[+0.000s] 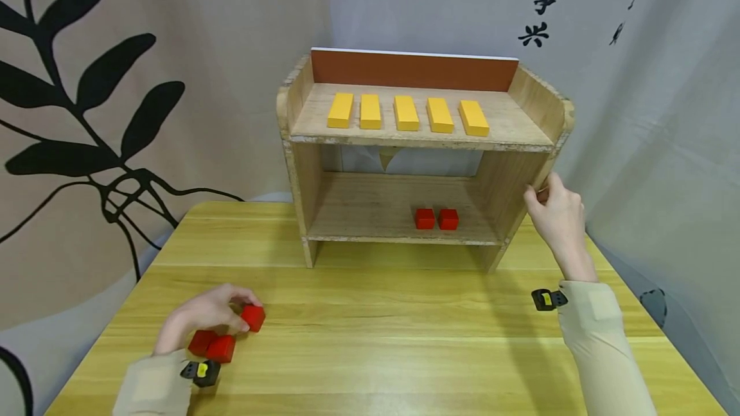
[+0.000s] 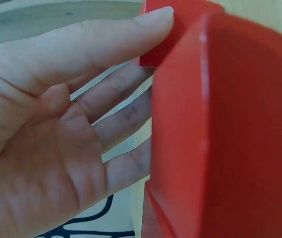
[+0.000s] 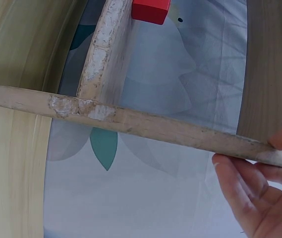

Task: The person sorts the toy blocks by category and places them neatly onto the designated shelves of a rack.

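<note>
Near the table's front left, my left hand (image 1: 211, 310) pinches a red block (image 1: 254, 318) between thumb and fingers. Two more red blocks, one (image 1: 201, 343) beside the other (image 1: 222, 349), lie just below that hand near the wrist. In the left wrist view a near red block (image 2: 230, 129) fills the right side, and the thumb lies against the pinched block (image 2: 190, 20) behind it. My right hand (image 1: 557, 223) grips the right side panel (image 3: 155, 130) of a small wooden shelf (image 1: 370, 207) by its front edge, thumb on one face and fingers on the other.
On the lower shelf board stand two red blocks, a left one (image 1: 424, 219) and a right one (image 1: 448, 219). Several yellow blocks (image 1: 370, 112) line the upper board. The shelf stands at the back of the wooden table (image 1: 370, 339), before a printed curtain (image 1: 243, 82).
</note>
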Available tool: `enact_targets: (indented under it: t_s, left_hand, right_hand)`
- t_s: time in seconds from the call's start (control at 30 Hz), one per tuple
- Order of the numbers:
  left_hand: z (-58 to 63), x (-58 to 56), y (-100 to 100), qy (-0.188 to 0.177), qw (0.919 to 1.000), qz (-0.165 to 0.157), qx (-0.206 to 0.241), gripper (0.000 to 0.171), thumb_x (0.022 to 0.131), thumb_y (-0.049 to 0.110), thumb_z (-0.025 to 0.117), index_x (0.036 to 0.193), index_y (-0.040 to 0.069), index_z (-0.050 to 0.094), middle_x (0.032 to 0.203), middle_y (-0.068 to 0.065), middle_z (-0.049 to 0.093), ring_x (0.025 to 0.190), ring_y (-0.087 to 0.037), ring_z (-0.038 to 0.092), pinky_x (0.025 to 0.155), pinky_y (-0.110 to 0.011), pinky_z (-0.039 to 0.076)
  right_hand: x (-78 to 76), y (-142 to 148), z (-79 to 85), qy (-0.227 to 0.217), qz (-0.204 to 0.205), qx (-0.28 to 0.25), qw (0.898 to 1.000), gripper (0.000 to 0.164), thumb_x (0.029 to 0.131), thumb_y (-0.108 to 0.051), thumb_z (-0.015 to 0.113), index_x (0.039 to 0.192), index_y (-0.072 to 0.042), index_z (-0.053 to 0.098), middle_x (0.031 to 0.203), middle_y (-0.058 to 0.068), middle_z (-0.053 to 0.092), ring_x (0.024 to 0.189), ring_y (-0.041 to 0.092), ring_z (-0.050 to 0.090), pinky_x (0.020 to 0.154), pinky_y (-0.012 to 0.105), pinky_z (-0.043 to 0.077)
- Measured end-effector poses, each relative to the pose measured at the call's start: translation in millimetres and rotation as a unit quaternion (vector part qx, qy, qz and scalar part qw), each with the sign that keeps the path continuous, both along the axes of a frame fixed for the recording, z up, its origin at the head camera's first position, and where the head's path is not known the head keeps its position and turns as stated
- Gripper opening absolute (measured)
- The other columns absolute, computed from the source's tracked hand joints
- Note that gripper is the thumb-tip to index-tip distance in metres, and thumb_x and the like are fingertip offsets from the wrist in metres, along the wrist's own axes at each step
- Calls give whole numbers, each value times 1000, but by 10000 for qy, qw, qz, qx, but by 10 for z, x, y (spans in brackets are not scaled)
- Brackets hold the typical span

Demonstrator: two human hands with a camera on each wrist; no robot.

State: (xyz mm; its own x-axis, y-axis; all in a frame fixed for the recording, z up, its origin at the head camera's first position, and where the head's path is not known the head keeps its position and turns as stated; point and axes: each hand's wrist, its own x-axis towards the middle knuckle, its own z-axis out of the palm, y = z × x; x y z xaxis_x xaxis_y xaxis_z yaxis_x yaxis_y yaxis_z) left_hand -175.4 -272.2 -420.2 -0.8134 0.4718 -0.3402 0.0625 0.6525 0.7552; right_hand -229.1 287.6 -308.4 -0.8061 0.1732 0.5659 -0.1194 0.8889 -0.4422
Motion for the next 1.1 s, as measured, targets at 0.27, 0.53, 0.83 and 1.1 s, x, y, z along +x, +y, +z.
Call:
enact_targets:
  t_s: [0.27,0.53,0.83,1.1]
  left_hand:
    - [4,-31,109,466,9986,-233,-16,41,77,14,76,114,0,65,111,-12,67,105,-32,60,91,-53,47]
    - [125,-55,321,985,9950,-66,-139,44,77,19,77,116,2,65,113,-12,66,105,-27,58,85,-42,50]
    - [186,-138,598,1407,9900,51,-84,38,79,18,75,115,8,66,112,-10,67,103,-25,61,79,-31,51]
    - [176,-222,869,1984,9797,183,235,32,80,12,74,110,5,65,107,-11,68,100,-24,62,81,-37,55]
  right_hand:
    - [-1,-4,0,20,12,28,10000,25,94,-24,51,89,0,53,79,24,68,63,38,62,51,40,42]
    - [2,1,-2,52,44,35,10000,25,94,-23,51,88,1,53,80,25,67,63,38,62,53,43,44]
    - [6,4,-9,75,47,24,10000,25,94,-23,51,88,1,53,79,24,67,62,38,62,52,41,43]
    - [7,1,-5,88,39,12,10000,25,94,-23,51,88,0,53,79,24,67,63,38,62,51,39,42]
